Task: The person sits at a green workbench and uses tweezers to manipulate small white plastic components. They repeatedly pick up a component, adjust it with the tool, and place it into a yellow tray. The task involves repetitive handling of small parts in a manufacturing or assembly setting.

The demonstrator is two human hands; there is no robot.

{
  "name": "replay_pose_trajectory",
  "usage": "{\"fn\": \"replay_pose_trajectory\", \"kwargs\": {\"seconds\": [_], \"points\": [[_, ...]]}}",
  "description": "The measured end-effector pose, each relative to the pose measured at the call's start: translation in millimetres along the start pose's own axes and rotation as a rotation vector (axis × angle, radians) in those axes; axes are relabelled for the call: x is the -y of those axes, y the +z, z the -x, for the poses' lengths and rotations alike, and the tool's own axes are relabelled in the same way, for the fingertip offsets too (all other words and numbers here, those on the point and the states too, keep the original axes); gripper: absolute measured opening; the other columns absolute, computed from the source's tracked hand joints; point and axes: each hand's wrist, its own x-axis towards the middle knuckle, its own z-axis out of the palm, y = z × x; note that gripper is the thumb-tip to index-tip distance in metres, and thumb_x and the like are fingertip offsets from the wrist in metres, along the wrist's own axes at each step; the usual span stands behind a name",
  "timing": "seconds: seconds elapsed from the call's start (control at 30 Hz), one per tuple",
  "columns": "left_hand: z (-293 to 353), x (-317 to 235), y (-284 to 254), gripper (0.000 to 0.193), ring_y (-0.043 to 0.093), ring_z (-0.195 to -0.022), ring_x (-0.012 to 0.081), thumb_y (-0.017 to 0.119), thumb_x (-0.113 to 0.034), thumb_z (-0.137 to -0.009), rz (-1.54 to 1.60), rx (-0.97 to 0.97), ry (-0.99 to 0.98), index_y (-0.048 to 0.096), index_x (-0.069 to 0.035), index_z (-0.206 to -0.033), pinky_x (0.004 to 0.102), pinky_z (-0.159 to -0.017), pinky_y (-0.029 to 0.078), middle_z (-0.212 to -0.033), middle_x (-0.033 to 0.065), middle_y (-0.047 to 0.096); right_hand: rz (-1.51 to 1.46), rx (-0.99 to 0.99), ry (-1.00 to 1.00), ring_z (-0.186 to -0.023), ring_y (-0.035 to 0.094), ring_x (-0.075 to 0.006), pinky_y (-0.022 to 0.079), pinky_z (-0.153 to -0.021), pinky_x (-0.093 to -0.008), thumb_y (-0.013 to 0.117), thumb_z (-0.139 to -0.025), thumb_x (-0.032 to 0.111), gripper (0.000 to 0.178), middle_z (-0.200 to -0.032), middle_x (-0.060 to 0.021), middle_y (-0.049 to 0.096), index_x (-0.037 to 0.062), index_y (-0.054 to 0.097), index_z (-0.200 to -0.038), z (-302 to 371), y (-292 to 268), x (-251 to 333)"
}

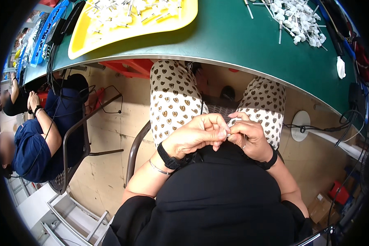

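Over my lap, my left hand (203,132) and my right hand (251,134) meet fingertip to fingertip. Both pinch a tiny whitish piece (228,135), mostly covered by the fingers, so its exact kind is hidden. A thin pale strand or tube (244,142) shows beneath the right fingers. On the green table (233,39) ahead, a yellow tray (80,46) holds many white plastic fittings with metal tubes (129,10). At the far right of the table lies a loose heap of similar white fittings (301,20).
A small white object (340,67) lies near the table's right edge, by dark cables (348,119). To my left a person in a dark blue top (35,151) sits on a metal-framed chair (76,139). A red bin (339,192) and cardboard box (322,207) stand at lower right.
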Motion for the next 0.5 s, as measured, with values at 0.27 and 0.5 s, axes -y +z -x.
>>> {"fn": "replay_pose_trajectory", "kwargs": {"seconds": [0.27, 0.5], "points": [[-0.7, -4.7, 35.4, 0.028, 0.067, -0.099, 0.0076, 0.079, 0.006, -0.093, -0.296, -0.151, 0.256, 0.07, 0.0, -0.119, 0.0251, -0.09, 0.058, -0.11, 0.0015, 0.067, 0.048, -0.113, -0.024, -0.084, 0.072, -0.0204, 0.042, -0.115, -0.0542, 0.073, -0.102, 0.023, 0.017, -0.09, -0.0031, 0.074, 0.0062, 0.07, -0.104, -2.5, 3.5, -13.8], [-5.2, 3.3, 27.5, 0.021, 0.062, -0.091, 0.0087, 0.079, 0.001, -0.094, -1.004, -0.365, 0.61, 0.071, 0.0, -0.113, 0.0237, -0.081, 0.054, -0.119, 0.007, 0.065, 0.262, -0.207, 0.07, -0.11, 0.065, -0.0303, 0.045, -0.111, -0.0464, 0.059, -0.11, 0.037, 0.037, -0.122, -0.013, 0.067, 0.0036, 0.07, -0.123, -5.9, 3.3, -11.8]]}}
